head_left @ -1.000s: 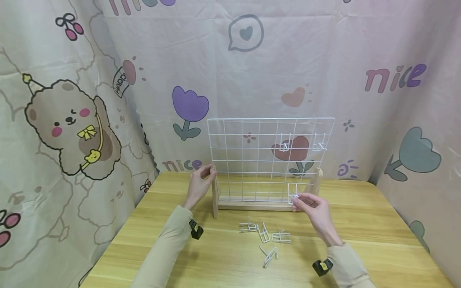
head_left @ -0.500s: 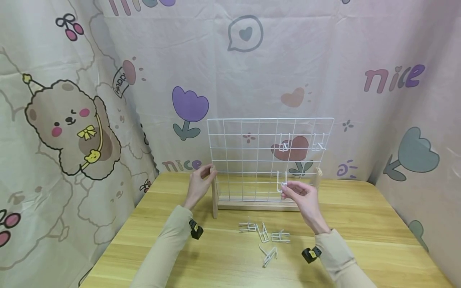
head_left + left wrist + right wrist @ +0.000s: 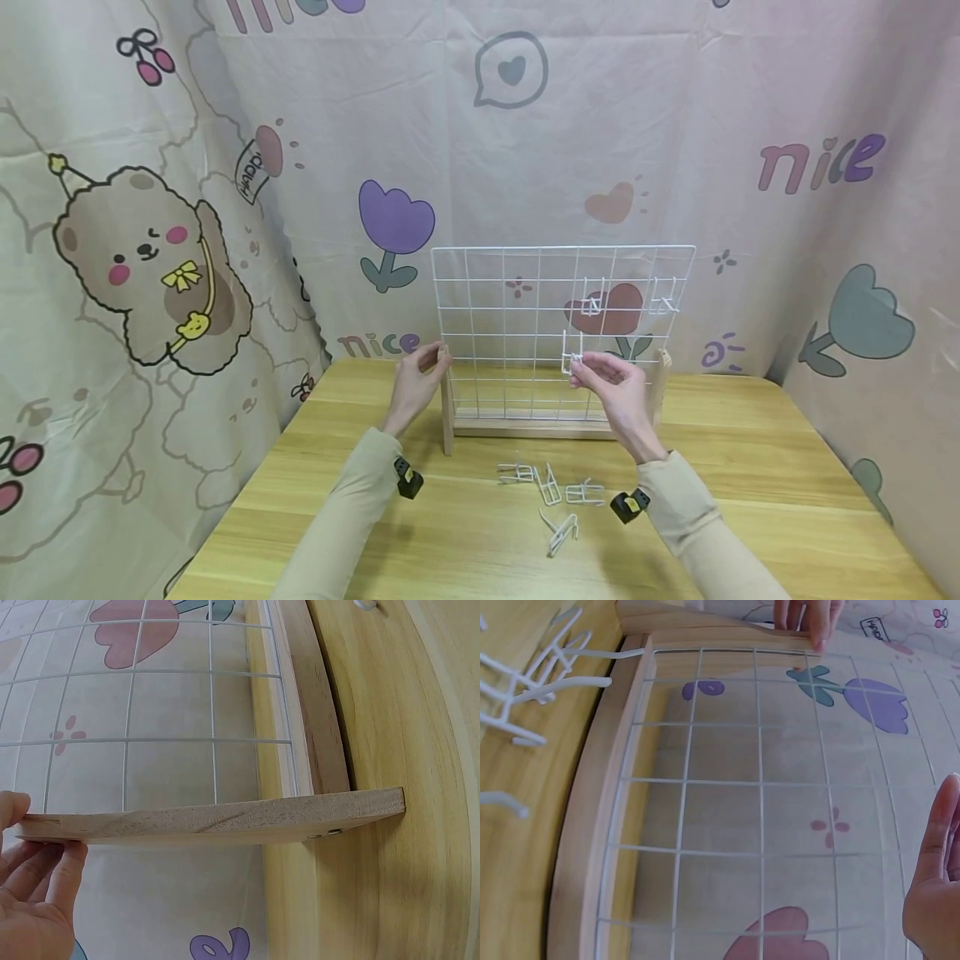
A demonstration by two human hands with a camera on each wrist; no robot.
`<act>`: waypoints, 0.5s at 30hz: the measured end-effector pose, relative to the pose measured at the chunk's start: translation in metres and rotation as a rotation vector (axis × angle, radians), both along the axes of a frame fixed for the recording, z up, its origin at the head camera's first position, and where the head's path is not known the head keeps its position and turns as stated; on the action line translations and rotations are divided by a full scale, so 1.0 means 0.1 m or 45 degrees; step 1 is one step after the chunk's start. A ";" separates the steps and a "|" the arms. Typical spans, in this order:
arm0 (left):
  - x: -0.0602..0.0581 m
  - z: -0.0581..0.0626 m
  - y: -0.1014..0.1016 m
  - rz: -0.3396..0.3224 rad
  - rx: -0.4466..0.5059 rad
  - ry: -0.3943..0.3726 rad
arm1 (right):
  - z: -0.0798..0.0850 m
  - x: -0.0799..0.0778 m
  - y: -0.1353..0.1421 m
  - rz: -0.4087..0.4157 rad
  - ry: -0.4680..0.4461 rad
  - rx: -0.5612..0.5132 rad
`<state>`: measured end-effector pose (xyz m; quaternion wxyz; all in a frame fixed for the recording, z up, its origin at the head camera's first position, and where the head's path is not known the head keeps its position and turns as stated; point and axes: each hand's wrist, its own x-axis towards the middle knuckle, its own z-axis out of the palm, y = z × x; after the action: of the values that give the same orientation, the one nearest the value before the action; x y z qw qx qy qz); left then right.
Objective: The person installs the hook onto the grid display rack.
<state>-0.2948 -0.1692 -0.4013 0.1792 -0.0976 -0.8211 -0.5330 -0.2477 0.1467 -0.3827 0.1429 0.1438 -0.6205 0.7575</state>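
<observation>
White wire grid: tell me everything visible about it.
The grid is a rectangular panel of thin white crossing wires, apparently coated metal, standing roughly upright in a light wooden stand. One hook and a second hook hang on its upper right part. The right hand holds a third hook at its front; contact there is unclear. The left hand pinches the stand's left post.

Printed curtain (image 3: 637,125) behind wooden table (image 3: 765,467); bear print (image 3: 150,275) left, greenish tulip print (image 3: 873,317) right.

Left grip (image 3: 414,387) pinching, right grip (image 3: 624,400) likewise
</observation>
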 end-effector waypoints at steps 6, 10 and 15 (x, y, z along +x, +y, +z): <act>0.00 -0.01 0.01 -0.001 0.020 0.002 | 0.10 -0.06 -0.11 0.017 0.004 -0.080; -0.01 -0.02 0.01 0.009 0.011 0.015 | 0.18 -0.10 -0.18 0.023 0.015 -0.124; -0.01 -0.03 0.02 0.022 0.004 0.044 | 0.27 -0.15 -0.25 0.015 0.022 -0.136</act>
<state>-0.2959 -0.1672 -0.4041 0.1981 -0.0996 -0.8177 -0.5312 -0.2624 0.1214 -0.3559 0.1515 0.1462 -0.5772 0.7890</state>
